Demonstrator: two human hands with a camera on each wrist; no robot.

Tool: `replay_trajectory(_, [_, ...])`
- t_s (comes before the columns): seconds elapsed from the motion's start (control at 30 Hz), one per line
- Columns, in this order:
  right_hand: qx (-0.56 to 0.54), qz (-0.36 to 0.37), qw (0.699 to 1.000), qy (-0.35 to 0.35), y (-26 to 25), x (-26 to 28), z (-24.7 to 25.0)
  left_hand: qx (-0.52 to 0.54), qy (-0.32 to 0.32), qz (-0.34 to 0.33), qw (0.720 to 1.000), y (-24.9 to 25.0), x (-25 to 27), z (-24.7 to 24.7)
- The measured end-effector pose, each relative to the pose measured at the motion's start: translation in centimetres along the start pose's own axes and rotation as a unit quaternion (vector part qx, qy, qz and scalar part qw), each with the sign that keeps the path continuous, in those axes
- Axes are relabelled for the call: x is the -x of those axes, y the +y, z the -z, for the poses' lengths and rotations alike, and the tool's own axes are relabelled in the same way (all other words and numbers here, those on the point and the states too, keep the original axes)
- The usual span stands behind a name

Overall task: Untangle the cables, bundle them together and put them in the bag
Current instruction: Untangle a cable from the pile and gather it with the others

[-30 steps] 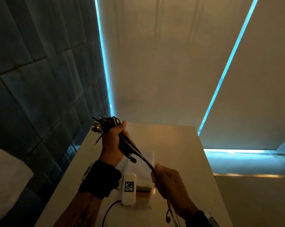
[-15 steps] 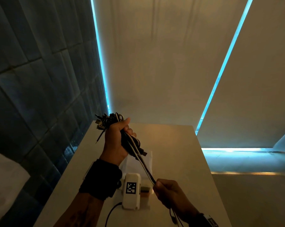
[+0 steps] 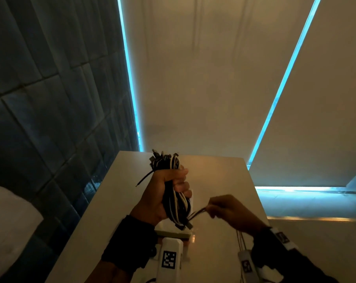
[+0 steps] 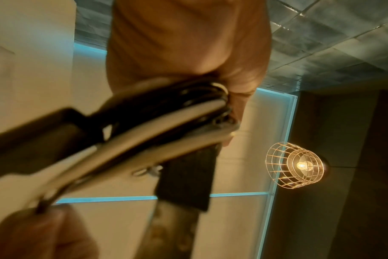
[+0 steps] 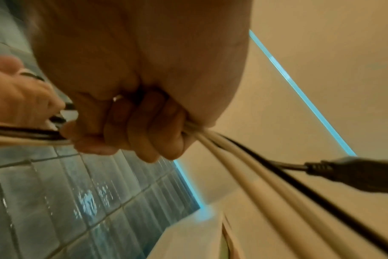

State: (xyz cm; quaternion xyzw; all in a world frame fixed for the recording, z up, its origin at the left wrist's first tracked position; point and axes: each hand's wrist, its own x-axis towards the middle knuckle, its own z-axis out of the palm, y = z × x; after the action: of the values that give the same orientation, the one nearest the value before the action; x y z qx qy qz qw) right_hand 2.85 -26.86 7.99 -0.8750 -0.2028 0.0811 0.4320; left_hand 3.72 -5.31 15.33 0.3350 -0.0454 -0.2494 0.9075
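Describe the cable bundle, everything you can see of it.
The cable bundle is a thick hank of black and off-white cords, folded into loops and held upright above the table. The left hand grips its middle; plug ends bristle from the top. Loose tails run from its lower end into the right hand, which grips them, a black plug dangling beyond.

Cables (image 3: 174, 193): smooth plastic jackets, blk + cream. Table (image 3: 220, 180): smooth, semi-gloss. Left wall tiles (image 3: 40, 111): glossy. Lamp cage (image 4: 294, 164): metal wire. Wrist strap (image 3: 130, 242): matt blk cloth.
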Motion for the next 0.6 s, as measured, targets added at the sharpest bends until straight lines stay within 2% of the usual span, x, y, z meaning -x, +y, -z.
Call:
replay_trajectory(0.1, [0.066,0.036,0.997,0.010,-1.9,-1.2,2.8,-0.046,-0.015,0.020,0.999,-0.1,0.0,-0.4])
replay_trajectory(0.23, [0.114,0.045,0.992,0.015,-4.7,-2.2,5.2,-0.186,0.016,0.042,0.981,-0.5,0.4,-0.7])
replay_trajectory(0.37, [0.147,0.086,0.985,0.009,-7.3,-2.9,6.6,-0.246,0.043,0.022,0.968,-1.2,0.6,-0.7])
replay_trajectory(0.47, [0.185,0.108,0.977,-0.010,-8.6,-3.6,7.1,-0.259,0.060,0.024,0.964,-1.6,0.6,-0.4])
replay_trajectory(0.6, [0.169,0.118,0.978,-0.031,-9.9,-4.1,7.8,-0.219,-0.003,0.052,0.974,-1.3,1.3,-1.1])
